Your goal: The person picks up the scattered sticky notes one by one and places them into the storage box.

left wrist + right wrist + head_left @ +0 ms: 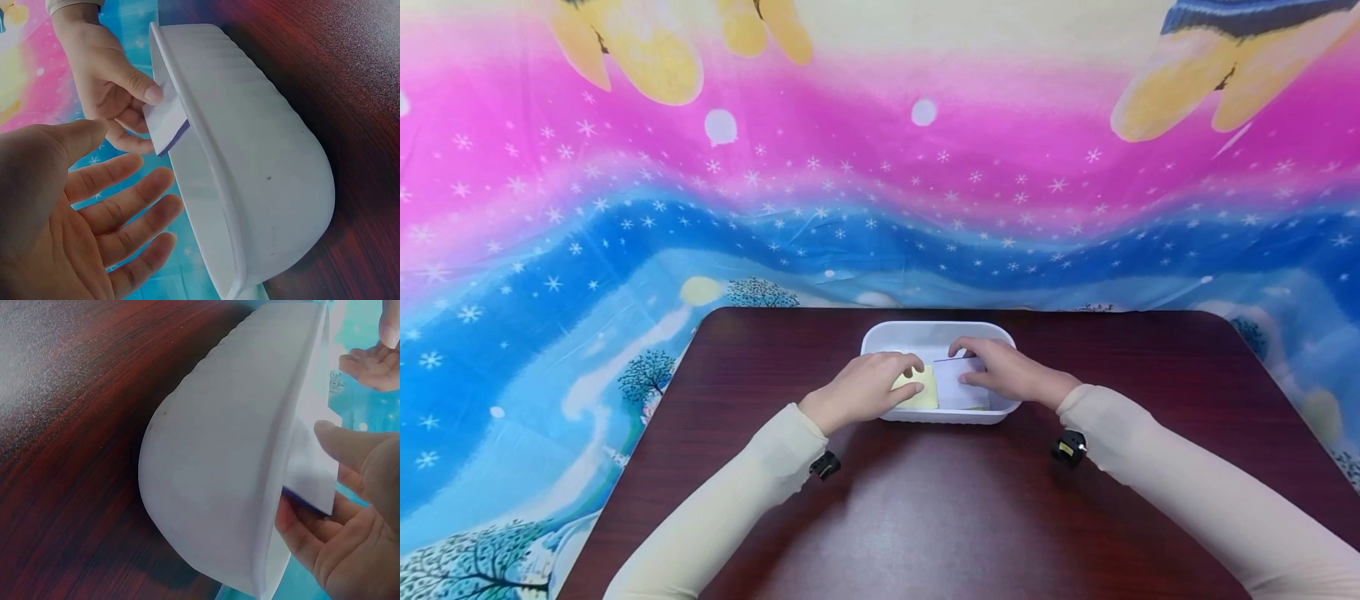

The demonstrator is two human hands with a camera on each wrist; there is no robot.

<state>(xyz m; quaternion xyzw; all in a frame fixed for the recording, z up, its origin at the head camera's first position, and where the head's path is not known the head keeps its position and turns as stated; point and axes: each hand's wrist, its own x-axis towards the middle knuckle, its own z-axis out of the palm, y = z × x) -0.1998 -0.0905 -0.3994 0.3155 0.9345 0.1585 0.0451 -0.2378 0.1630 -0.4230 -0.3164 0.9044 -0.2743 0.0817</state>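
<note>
A white plastic basin (pixel 946 417) stands near the far side of the table. My right hand (pixel 1011 372) holds a whitish, flat, squared piece, maybe a sticky-note pad (pixel 955 392), at the basin; a dark purple line runs along its edge. In the right wrist view, the thumb lies on the pale face of the pad (pixel 315 465) and the other fingers are behind it. A pale yellow flat piece, similar in shape (pixel 929 393), is inside the basin on the left. Over it hovers my left hand (pixel 871 385), fingers spread and holding nothing in the left wrist view.
The dark reddish-brown table (pixel 955 517) extends around the basin. Behind it hangs a colourful cloth (pixel 880 192) with snowflakes and trees. A small black device sits at each wrist.
</note>
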